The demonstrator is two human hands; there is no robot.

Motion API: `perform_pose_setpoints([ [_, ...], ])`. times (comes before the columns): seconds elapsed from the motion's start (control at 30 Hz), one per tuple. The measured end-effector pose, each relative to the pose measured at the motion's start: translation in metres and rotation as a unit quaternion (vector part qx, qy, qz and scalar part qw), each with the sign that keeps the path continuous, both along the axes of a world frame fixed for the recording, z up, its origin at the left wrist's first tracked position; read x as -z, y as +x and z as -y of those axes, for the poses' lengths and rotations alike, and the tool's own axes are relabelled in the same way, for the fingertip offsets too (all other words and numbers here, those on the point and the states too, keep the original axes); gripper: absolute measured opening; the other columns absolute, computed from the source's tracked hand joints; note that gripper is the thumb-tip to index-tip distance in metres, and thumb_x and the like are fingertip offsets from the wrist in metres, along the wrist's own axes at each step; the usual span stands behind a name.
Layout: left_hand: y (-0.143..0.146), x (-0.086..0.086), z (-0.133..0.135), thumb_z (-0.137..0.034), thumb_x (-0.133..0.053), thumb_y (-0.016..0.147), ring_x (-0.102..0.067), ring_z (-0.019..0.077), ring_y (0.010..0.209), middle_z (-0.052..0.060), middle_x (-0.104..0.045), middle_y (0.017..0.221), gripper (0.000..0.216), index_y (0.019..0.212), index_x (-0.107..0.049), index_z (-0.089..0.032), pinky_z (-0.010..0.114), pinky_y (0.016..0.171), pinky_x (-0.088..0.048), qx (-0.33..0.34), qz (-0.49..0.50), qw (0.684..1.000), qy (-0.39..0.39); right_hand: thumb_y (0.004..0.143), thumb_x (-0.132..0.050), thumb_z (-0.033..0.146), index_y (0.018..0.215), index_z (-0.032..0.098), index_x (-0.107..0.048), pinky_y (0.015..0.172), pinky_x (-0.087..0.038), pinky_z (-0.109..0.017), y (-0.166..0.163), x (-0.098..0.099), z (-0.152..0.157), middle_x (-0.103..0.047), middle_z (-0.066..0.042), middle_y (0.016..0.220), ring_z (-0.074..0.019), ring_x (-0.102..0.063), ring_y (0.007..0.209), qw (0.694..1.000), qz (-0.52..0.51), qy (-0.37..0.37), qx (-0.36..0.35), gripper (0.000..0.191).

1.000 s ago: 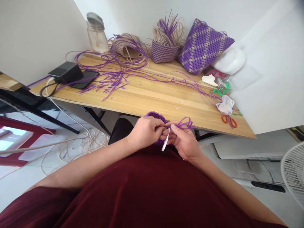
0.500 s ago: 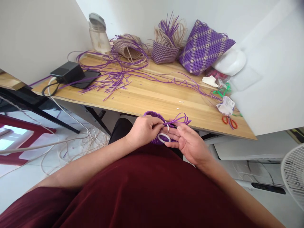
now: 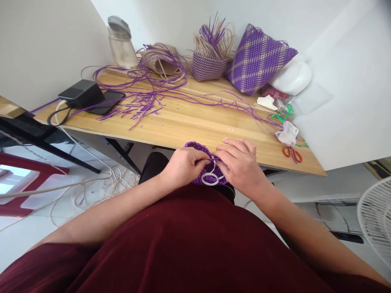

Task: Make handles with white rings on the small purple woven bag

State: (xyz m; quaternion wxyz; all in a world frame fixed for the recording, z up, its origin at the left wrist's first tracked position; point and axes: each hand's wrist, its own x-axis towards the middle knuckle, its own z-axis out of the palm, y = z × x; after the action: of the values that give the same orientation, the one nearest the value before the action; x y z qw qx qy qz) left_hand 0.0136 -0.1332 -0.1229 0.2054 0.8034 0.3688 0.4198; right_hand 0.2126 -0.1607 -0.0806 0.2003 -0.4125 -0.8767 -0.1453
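Observation:
On my lap, at the table's front edge, lies a purple woven piece (image 3: 195, 145) with a knobbly rim. My left hand (image 3: 185, 165) pinches purple strips (image 3: 215, 159) at its right side, thumb against forefinger. From the right, my right hand (image 3: 240, 167) grips the same strips, palm turned down, hiding their far ends. A white ring (image 3: 210, 184) with a white cord (image 3: 213, 166) hangs between the hands, against the woven piece.
Purple strips (image 3: 143, 106) and loops lie across the wooden table (image 3: 189, 126). Behind them are a woven basket (image 3: 207, 67), a purple plaid bag (image 3: 259, 61) and a jar (image 3: 122, 49). Orange-handled scissors (image 3: 292, 154) lie at right. A fan (image 3: 377, 219) stands beyond.
My right hand has turned from palm up to palm down and closed over the purple strips. The loose strip loops above it no longer show. My left hand keeps its pinch.

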Motion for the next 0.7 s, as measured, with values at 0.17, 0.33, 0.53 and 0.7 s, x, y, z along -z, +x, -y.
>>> perform_pose_setpoints([
  [0.17,-0.003,-0.002,-0.001,-0.014,-0.067,0.083,-0.07,0.0138,0.073,-0.002,-0.077,0.081,0.013,0.085,-0.077,-0.021,0.023,0.067,-0.05,0.008,-0.013,1.0,-0.009,0.091,-0.058,0.013,0.093,0.019,-0.068,0.093,-0.047,-0.037,-0.002,0.009,-0.013,-0.073,-0.004,0.094,-0.0193,-0.066,0.091,0.994,-0.079,-0.07,-0.035,0.011],
  [0.33,-0.004,-0.003,-0.001,-0.014,-0.066,0.083,-0.07,0.0138,0.073,-0.001,-0.077,0.081,0.013,0.085,-0.077,-0.021,0.023,0.066,-0.049,0.005,-0.014,1.0,-0.01,0.092,-0.057,0.015,0.099,0.019,-0.07,0.089,-0.051,-0.032,0.001,0.01,-0.013,-0.072,-0.005,0.099,-0.0187,-0.066,0.096,0.984,-0.121,-0.111,-0.063,0.015],
  [0.53,-0.004,-0.003,-0.001,-0.015,-0.064,0.084,-0.07,0.0146,0.073,0.0,-0.077,0.081,0.015,0.085,-0.077,-0.021,0.024,0.066,-0.049,0.014,-0.017,1.0,-0.021,0.092,-0.058,0.019,0.097,0.022,-0.074,0.087,-0.052,-0.033,0.001,0.01,-0.012,-0.072,-0.006,0.098,-0.0188,-0.066,0.093,0.978,-0.156,-0.114,-0.082,0.017],
  [0.7,-0.003,-0.002,-0.001,-0.016,-0.064,0.085,-0.07,0.014,0.074,0.001,-0.077,0.083,0.014,0.087,-0.077,-0.02,0.024,0.069,-0.05,0.023,-0.016,1.0,-0.004,0.086,-0.063,0.02,0.084,0.019,-0.073,0.074,-0.052,-0.029,-0.008,-0.001,-0.006,-0.072,-0.003,0.082,-0.0164,-0.065,0.077,0.944,-0.25,-0.217,-0.009,0.011],
])
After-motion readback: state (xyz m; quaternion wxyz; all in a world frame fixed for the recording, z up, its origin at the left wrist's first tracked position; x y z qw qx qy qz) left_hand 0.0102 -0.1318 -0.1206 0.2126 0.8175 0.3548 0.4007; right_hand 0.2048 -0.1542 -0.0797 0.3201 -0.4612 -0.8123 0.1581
